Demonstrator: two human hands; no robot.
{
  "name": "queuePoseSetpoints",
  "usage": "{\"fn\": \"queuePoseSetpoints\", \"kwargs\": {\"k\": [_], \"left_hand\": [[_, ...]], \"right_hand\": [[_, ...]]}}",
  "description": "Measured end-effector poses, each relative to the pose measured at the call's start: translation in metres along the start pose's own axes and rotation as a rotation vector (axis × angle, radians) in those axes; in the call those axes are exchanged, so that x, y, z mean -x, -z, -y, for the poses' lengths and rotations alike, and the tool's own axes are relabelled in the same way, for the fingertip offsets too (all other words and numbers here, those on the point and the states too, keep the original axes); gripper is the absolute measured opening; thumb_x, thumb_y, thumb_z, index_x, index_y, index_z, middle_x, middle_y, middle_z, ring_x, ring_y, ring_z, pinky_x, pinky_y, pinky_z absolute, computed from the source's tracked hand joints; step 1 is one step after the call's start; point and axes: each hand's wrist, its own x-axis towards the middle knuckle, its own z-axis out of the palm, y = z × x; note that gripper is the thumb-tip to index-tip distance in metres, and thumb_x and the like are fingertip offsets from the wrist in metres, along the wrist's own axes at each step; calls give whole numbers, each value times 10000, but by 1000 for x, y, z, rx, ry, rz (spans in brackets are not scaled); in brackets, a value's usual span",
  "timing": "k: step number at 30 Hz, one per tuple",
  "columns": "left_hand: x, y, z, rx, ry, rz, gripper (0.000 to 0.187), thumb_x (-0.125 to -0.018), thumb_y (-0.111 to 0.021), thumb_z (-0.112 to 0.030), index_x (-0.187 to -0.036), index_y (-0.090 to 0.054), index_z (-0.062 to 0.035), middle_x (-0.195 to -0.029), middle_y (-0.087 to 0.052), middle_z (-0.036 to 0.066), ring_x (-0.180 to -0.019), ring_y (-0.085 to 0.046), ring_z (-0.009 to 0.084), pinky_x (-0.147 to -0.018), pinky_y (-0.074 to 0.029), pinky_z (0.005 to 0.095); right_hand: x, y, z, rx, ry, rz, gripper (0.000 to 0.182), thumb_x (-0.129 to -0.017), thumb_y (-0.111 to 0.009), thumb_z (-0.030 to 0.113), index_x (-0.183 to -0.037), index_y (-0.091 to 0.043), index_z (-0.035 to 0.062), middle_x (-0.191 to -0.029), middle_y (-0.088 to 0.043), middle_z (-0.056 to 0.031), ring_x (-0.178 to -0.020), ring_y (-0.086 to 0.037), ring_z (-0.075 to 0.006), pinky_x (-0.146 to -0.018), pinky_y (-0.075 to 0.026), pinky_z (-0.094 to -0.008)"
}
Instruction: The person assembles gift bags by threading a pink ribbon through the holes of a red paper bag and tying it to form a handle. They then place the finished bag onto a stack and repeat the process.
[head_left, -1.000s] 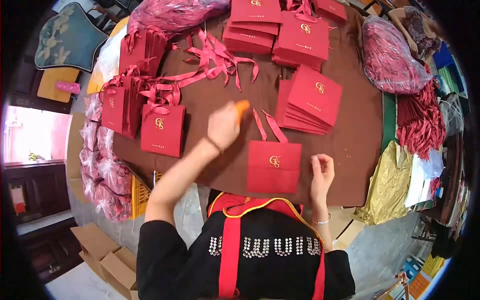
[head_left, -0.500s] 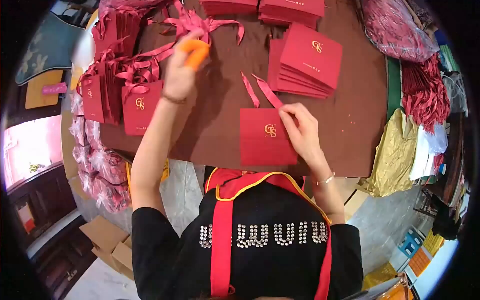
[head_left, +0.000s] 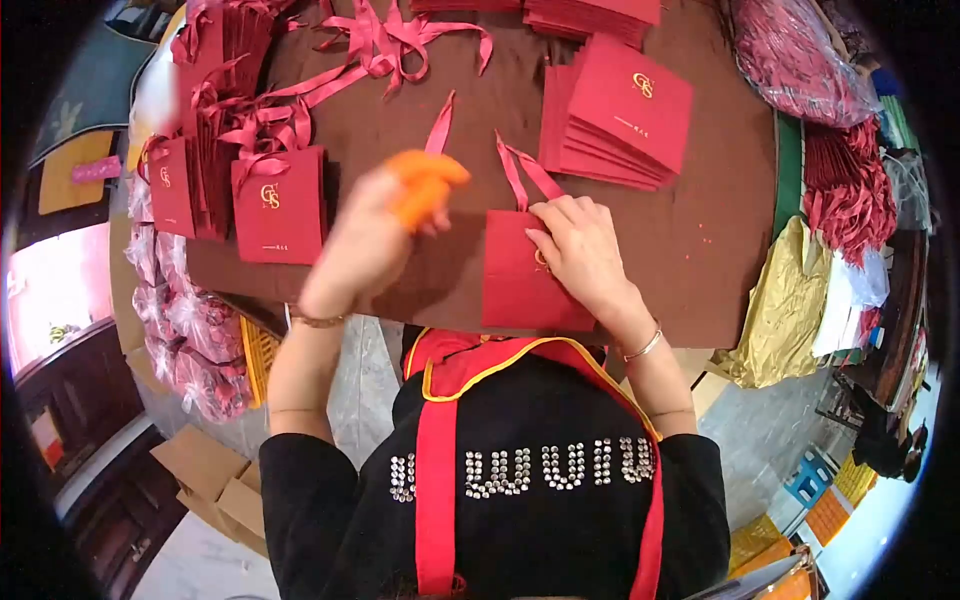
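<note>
My left hand [head_left: 370, 230], blurred, is closed left of the small red paper bag [head_left: 515, 270], with a bright orange covering or object [head_left: 425, 185] over its fingers. A red ribbon [head_left: 440, 125] sticks up from those fingertips. Lying flat near the table's front edge, the bag has a gold logo partly hidden by my right hand [head_left: 580, 245]. The right fingers grip its top right corner, at the base of a ribbon handle [head_left: 525, 175] that stretches up from the top edge. Loose red ribbons [head_left: 390, 45] lie in a tangle at the back.
Flat red bags are stacked [head_left: 630, 110] at the right on the brown tablecloth [head_left: 710, 280]. Bags with ribbon handles [head_left: 280, 210] stand at the left. Plastic-wrapped bundles [head_left: 200, 330] hang below the left edge. Gold wrapping [head_left: 785, 300] is at the right edge.
My left hand has come down from the ribbon tangle toward the bag, bringing a ribbon along. The right hand has shifted slightly left, and its fingers now cover more of the bag's top.
</note>
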Motion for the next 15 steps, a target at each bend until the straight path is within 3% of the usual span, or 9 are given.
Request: {"fn": "queuePoseSetpoints", "kwargs": {"k": [2, 4, 5, 6, 7, 10, 12, 13, 15], "left_hand": [[17, -37, 9, 21, 292, 229, 197, -918, -497, -172, -1028, -604, -49, -735, -573, 2, -636, -523, 74, -565, -410, 217], [34, -57, 44, -125, 199, 473, 258, -904, -496, -139, -1124, -555, -20, -785, -585, 48, -700, -559, 139, -638, -449, 271], [37, -71, 32, -225, 180, 470, 273, -893, -500, -97, -1144, -541, 3, -948, -597, 69, -804, -569, 154, -742, -461, 278], [40, -82, 37, -271, -3, 444, 290, -887, -500, -84, -1156, -520, 23, -1005, -584, 96, -908, -570, 184, -819, -446, 292], [41, -85, 44, -257, 196, 490, 285, -874, -505, -77, -1137, -527, 32, -1013, -591, 110, -993, -550, 200, -872, -423, 300], [34, -82, 61, -260, 22, 463, 193, -832, -509, -9, -1008, -583, 21, -891, -599, 73, -816, -569, 149, -733, -456, 268], [31, -82, 63, 50, 311, 392, 157, -864, -523, -28, -994, -599, 15, -880, -599, 63, -764, -573, 124, -641, -449, 242], [31, -94, 49, 116, 216, 321, 151, -870, -502, -48, -987, -597, -36, -744, -576, 21, -631, -518, 74, -538, -387, 199], [33, -96, 26, 38, 333, 314, 160, -904, -473, -111, -1002, -575, -36, -700, -570, 17, -574, -494, 59, -476, -348, 184]], "right_hand": [[2, 3, 4, 46, -32, 18, 194, -774, -632, 147, -946, -597, 64, -864, -589, -89, -819, -555, -253, -714, -420, -385], [3, 4, 11, 189, -130, 167, 160, -774, -625, 196, -883, -610, 81, -831, -593, -84, -788, -562, -250, -701, -424, -391], [-12, 26, 24, 311, -179, 430, 127, -768, -602, 224, -775, -616, 98, -756, -601, -84, -723, -576, -249, -671, -441, -395], [4, 13, 12, 299, -24, 121, 151, -756, -586, 234, -692, -613, 100, -681, -602, -89, -659, -590, -255, -607, -453, -412], [6, 5, 6, 316, -101, 168, 157, -730, -603, 244, -687, -605, 94, -650, -599, -102, -627, -593, -265, -560, -455, -413], [10, 20, 17, 8, -181, 158, 241, -686, -680, 230, -773, -585, 26, -748, -610, -165, -715, -609, -345, -620, -494, -447], [16, 7, 6, -203, -264, 261, 250, -742, -639, 214, -874, -551, 20, -826, -603, -199, -782, -611, -352, -637, -492, -468], [21, 2, 4, -213, -213, 173, 232, -769, -612, 203, -884, -525, 20, -753, -610, -174, -731, -621, -334, -616, -493, -455], [22, 28, 17, -379, -310, 283, 216, -795, -586, 211, -866, -497, 28, -602, -582, -125, -609, -609, -326, -559, -475, -433]]}}
